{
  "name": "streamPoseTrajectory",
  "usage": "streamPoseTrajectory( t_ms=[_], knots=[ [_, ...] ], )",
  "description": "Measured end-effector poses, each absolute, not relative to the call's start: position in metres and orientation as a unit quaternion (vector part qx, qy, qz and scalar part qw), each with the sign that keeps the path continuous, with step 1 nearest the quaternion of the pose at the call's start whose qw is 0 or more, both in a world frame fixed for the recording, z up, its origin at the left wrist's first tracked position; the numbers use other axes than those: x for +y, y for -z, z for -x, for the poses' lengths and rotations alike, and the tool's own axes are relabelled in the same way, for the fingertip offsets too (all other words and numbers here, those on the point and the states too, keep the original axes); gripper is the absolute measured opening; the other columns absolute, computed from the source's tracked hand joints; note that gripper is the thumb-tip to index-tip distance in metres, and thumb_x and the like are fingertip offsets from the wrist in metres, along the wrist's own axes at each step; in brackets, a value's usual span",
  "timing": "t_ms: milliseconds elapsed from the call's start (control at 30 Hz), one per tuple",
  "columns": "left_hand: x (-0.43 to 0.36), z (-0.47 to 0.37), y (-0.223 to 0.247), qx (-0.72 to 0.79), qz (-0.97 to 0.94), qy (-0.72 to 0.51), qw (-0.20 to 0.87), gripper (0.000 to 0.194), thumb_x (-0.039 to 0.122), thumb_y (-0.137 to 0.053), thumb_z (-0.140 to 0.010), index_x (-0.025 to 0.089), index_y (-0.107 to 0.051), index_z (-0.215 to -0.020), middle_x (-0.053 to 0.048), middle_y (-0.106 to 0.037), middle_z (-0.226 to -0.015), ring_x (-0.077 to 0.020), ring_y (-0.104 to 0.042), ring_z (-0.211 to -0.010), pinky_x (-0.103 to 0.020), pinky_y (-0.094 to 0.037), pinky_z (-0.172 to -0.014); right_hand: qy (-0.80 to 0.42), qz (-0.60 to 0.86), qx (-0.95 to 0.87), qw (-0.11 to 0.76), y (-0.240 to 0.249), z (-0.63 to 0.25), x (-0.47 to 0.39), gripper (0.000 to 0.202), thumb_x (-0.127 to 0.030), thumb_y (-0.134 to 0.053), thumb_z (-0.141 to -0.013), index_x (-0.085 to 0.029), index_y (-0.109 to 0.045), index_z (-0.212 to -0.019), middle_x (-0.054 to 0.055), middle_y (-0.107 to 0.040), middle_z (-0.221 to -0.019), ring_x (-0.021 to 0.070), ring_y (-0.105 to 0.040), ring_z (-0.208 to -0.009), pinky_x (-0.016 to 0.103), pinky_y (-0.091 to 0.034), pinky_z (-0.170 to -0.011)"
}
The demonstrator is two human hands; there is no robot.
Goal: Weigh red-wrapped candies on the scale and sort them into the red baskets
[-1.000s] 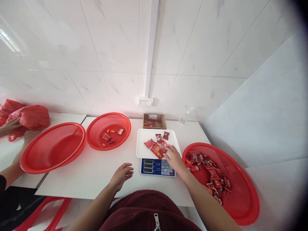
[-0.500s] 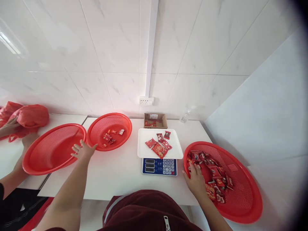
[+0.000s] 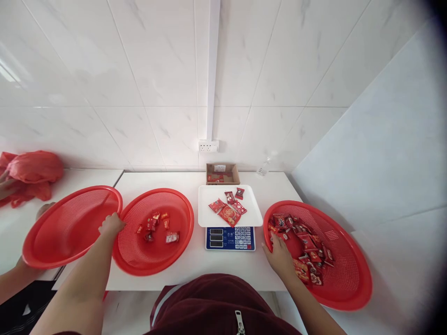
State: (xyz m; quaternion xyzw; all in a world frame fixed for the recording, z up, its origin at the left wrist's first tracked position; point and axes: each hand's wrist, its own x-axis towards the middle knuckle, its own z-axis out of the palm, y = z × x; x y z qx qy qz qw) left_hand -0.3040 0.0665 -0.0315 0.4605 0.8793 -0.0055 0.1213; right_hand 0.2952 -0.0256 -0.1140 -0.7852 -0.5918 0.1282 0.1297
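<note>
My left hand [image 3: 111, 227] is closed on the rim of the far-left red basket [image 3: 33, 235], right where it meets the middle red basket [image 3: 153, 270], which holds several small red packets [image 3: 152, 222]. At the right, my right hand [image 3: 279, 253] has its fingers curled over the near-left rim of a third red basket [image 3: 352, 260] with many red packets [image 3: 307, 242] in it. Between them a blue scale [image 3: 230, 238] carries a white tray [image 3: 209, 218] with several red packets [image 3: 230, 215] on it.
Behind the tray stands a small cardboard box [image 3: 222, 180] with red packets inside. A clear plastic item [image 3: 263, 167] lies by the wall. At the left, another person's hand [image 3: 6, 186] touches a red plastic bag [image 3: 37, 167]; their other arm [image 3: 17, 279] reaches under the far-left basket.
The middle basket has come nearer to the table's front edge and its packets have shifted. My left hand has gone from spread fingers to closed on the far-left basket's rim.
</note>
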Motion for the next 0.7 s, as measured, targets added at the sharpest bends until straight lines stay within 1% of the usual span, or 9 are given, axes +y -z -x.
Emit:
streamPoseTrajectory(
  t_ms=[100,200,267,367,433,500,567,633,700],
  knots=[
    [0.067,0.302,0.030,0.871,-0.476,0.041,0.111,0.051,0.023,-0.053,-0.067,0.008,-0.053,-0.116,-0.026,-0.057,-0.118,-0.0412,-0.057,-0.103,-0.056,-0.044,-0.083,-0.134,0.784,-0.591,0.134,0.115,-0.296,-0.025,0.062,-0.042,-0.035,-0.083,-0.005,-0.040,-0.133,0.020,-0.048,-0.133,0.0291,-0.042,-0.126,0.041,-0.037,-0.101],
    [0.067,0.304,0.026,0.847,-0.519,0.061,0.095,0.055,0.017,-0.048,-0.068,0.013,-0.051,-0.124,-0.021,-0.055,-0.125,-0.0384,-0.053,-0.112,-0.058,-0.036,-0.094,-0.138,0.783,-0.590,0.138,0.117,-0.296,-0.024,0.063,-0.042,-0.035,-0.083,-0.004,-0.040,-0.133,0.021,-0.049,-0.132,0.0299,-0.043,-0.125,0.043,-0.038,-0.099],
    [0.065,0.306,0.024,0.826,-0.553,0.069,0.087,0.058,0.012,-0.044,-0.068,0.016,-0.052,-0.125,-0.018,-0.055,-0.127,-0.0361,-0.049,-0.118,-0.058,-0.028,-0.101,-0.137,0.782,-0.592,0.143,0.118,-0.296,-0.024,0.062,-0.041,-0.035,-0.082,-0.004,-0.040,-0.132,0.020,-0.049,-0.132,0.0302,-0.044,-0.124,0.043,-0.039,-0.099],
    [0.061,0.307,0.023,0.791,-0.601,0.073,0.085,0.059,0.005,-0.041,-0.065,0.021,-0.058,-0.120,-0.011,-0.057,-0.128,-0.0285,-0.046,-0.124,-0.049,-0.020,-0.109,-0.136,0.780,-0.594,0.145,0.121,-0.297,-0.023,0.063,-0.042,-0.034,-0.082,-0.003,-0.041,-0.131,0.021,-0.049,-0.132,0.0301,-0.044,-0.125,0.041,-0.038,-0.100],
    [0.059,0.306,0.023,0.762,-0.637,0.081,0.084,0.059,0.003,-0.041,-0.064,0.025,-0.062,-0.115,-0.008,-0.058,-0.128,-0.0239,-0.045,-0.125,-0.043,-0.019,-0.111,-0.138,0.782,-0.592,0.141,0.123,-0.298,-0.023,0.063,-0.042,-0.035,-0.081,-0.003,-0.042,-0.130,0.021,-0.050,-0.131,0.0301,-0.045,-0.124,0.041,-0.039,-0.100],
    [0.060,0.305,0.023,0.735,-0.668,0.093,0.072,0.058,0.001,-0.040,-0.065,0.025,-0.064,-0.112,-0.008,-0.058,-0.128,-0.0221,-0.044,-0.127,-0.041,-0.017,-0.112,-0.139,0.782,-0.592,0.139,0.124,-0.299,-0.022,0.063,-0.042,-0.035,-0.081,-0.003,-0.043,-0.130,0.021,-0.050,-0.131,0.0301,-0.045,-0.124,0.041,-0.039,-0.100],
    [0.062,0.304,0.023,0.733,-0.671,0.104,0.043,0.058,0.000,-0.039,-0.067,0.023,-0.064,-0.113,-0.011,-0.055,-0.131,-0.0236,-0.040,-0.130,-0.043,-0.015,-0.113,-0.141,0.781,-0.592,0.139,0.125,-0.299,-0.022,0.063,-0.042,-0.036,-0.081,-0.003,-0.043,-0.130,0.022,-0.050,-0.131,0.0300,-0.046,-0.123,0.042,-0.039,-0.100],
    [0.066,0.303,0.022,0.761,-0.642,0.096,0.011,0.059,0.000,-0.038,-0.069,0.019,-0.060,-0.121,-0.014,-0.049,-0.137,-0.0267,-0.035,-0.133,-0.046,-0.017,-0.112,-0.143,0.782,-0.590,0.140,0.125,-0.299,-0.022,0.063,-0.042,-0.035,-0.081,-0.004,-0.043,-0.130,0.021,-0.050,-0.132,0.0293,-0.046,-0.124,0.042,-0.039,-0.100],
    [0.070,0.296,0.023,0.790,-0.609,0.062,0.002,0.058,0.004,-0.037,-0.075,0.014,-0.050,-0.130,-0.017,-0.042,-0.141,-0.0292,-0.034,-0.134,-0.047,-0.023,-0.110,-0.146,0.785,-0.586,0.139,0.125,-0.299,-0.023,0.064,-0.043,-0.034,-0.082,-0.004,-0.043,-0.131,0.021,-0.050,-0.132,0.0291,-0.045,-0.124,0.042,-0.039,-0.100]
  ],
)
